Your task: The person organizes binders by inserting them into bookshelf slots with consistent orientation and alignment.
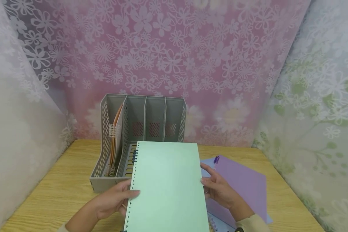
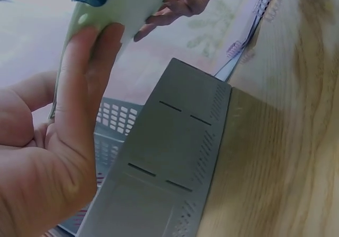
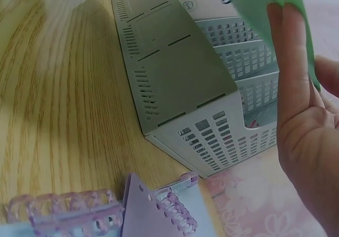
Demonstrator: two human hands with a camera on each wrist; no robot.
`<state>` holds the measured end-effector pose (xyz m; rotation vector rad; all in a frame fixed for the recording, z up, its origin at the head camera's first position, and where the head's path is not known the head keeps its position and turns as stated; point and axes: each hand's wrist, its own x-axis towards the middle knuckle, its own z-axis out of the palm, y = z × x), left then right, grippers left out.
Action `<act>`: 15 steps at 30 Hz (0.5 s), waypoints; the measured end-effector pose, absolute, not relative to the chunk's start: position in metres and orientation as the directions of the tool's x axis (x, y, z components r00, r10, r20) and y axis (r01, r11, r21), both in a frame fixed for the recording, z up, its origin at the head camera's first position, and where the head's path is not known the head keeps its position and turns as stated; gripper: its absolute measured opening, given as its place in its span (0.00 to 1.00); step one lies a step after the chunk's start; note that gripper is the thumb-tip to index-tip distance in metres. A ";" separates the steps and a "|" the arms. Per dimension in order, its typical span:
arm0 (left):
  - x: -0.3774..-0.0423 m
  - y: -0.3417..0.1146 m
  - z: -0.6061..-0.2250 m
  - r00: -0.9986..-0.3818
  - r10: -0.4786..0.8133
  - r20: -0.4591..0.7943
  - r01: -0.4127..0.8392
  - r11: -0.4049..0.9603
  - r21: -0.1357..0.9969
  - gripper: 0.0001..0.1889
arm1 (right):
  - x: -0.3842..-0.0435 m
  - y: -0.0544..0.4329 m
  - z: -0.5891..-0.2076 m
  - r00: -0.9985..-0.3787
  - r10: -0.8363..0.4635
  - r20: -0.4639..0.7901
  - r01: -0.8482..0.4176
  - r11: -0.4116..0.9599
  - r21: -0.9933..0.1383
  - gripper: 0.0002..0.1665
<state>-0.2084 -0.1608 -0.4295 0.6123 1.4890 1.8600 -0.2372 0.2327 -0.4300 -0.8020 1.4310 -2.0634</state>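
A mint-green ring-bound notebook (image 1: pixel 166 183) is held up in front of the grey file organizer (image 1: pixel 104 185), its punched edge and dark rings on the left. My left hand (image 1: pixel 113 198) grips that edge, thumb on the cover and fingers behind. On the opposite edge, my right hand (image 1: pixel 220 190) pinches the notebook between thumb and fingers. In the left wrist view, the left fingers (image 2: pixel 79 78) lie against the notebook's back, near a blue ring. The right wrist view shows the right hand (image 3: pixel 307 115) with its fingers along the green back cover.
Orange-edged spiral notebooks (image 1: pixel 114 145) stand in the organizer's leftmost compartment. A purple notebook (image 1: pixel 246 183) lies over light blue ones (image 1: pixel 207 162) on the wooden table (image 1: pixel 52 193) at the right. Flowered curtains (image 1: pixel 162 64) hang behind and at both sides.
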 end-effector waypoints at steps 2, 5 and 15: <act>-0.207 -0.164 -0.429 -0.666 0.745 -0.031 -0.190 -0.130 0.973 0.27 | -0.237 0.232 -0.431 -0.695 -0.693 0.191 0.060 -0.320 -0.945 0.35; -0.205 -0.169 -0.425 -0.663 0.749 0.000 -0.153 -0.135 0.979 0.26 | -0.237 0.229 -0.430 -0.713 -0.681 0.166 0.051 -0.286 -0.957 0.34; -0.202 -0.183 -0.415 -0.669 0.742 0.027 -0.114 -0.139 0.984 0.24 | -0.242 0.208 -0.424 -0.983 -0.178 0.043 -0.037 -0.036 -0.999 0.26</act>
